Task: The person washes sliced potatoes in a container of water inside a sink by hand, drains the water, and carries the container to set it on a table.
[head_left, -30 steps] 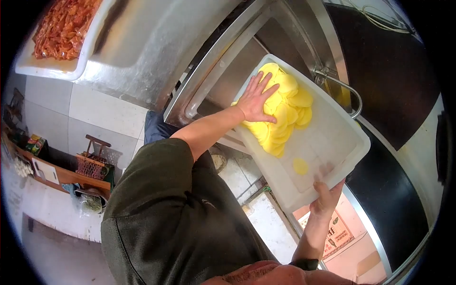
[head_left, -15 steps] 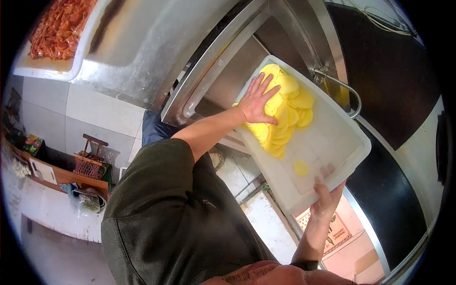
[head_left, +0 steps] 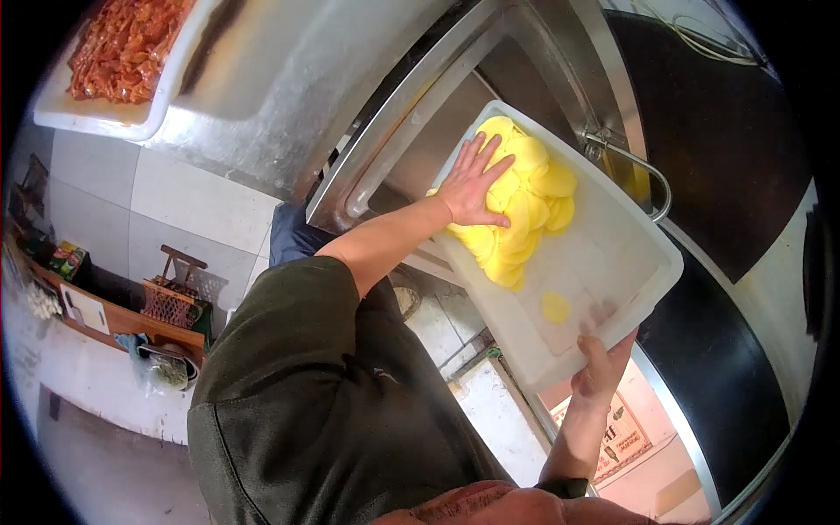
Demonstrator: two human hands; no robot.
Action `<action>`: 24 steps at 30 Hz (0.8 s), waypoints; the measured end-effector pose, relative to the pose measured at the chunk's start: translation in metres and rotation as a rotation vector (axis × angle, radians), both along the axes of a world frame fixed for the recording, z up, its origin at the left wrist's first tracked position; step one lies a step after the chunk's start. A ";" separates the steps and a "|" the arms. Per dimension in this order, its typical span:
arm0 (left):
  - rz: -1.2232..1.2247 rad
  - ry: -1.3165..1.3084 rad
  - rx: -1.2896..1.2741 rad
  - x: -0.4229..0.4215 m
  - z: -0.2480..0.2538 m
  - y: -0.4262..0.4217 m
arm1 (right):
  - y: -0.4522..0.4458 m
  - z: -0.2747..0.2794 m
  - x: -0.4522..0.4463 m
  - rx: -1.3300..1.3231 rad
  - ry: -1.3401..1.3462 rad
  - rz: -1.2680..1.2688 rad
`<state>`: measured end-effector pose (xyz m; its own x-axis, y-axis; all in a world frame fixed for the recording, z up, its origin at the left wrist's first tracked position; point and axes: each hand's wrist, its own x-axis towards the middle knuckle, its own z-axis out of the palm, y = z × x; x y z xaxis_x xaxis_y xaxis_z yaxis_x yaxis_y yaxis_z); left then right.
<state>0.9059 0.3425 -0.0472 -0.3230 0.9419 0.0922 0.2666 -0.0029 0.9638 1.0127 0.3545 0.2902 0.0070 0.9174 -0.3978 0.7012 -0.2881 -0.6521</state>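
Note:
My left hand (head_left: 475, 187) lies with fingers spread on a heap of thin, round yellow slices (head_left: 525, 197), which look like potato. The heap fills the far end of a whitish plastic tub (head_left: 604, 254). One loose slice (head_left: 555, 307) sits apart on the tub's floor. At the near corner my right hand (head_left: 604, 363) grips the tub, thumb on the outside wall and fingers showing blurred through the plastic. The tub looks tilted and is held over the edge of a steel basin (head_left: 420, 166).
A curved metal bar (head_left: 652, 175) stands beside the tub's far side. Upper left, a white tray (head_left: 144, 122) of reddish food pieces (head_left: 131, 52) rests on a steel counter (head_left: 271, 96). Dark panels (head_left: 709, 131) lie at right. A basket (head_left: 171, 302) is at far left.
The background has shifted slightly right and down in view. Both hands keep their places on the slices and the tub.

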 end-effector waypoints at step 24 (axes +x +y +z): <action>-0.118 0.175 0.011 -0.014 0.018 0.000 | -0.007 -0.007 0.052 -0.080 0.219 -0.066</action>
<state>0.8918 0.3420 -0.0292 -0.1889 0.9709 0.1475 0.4268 -0.0541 0.9027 1.0643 0.3478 0.2830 -0.0286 0.8835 -0.4675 0.5239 -0.3851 -0.7598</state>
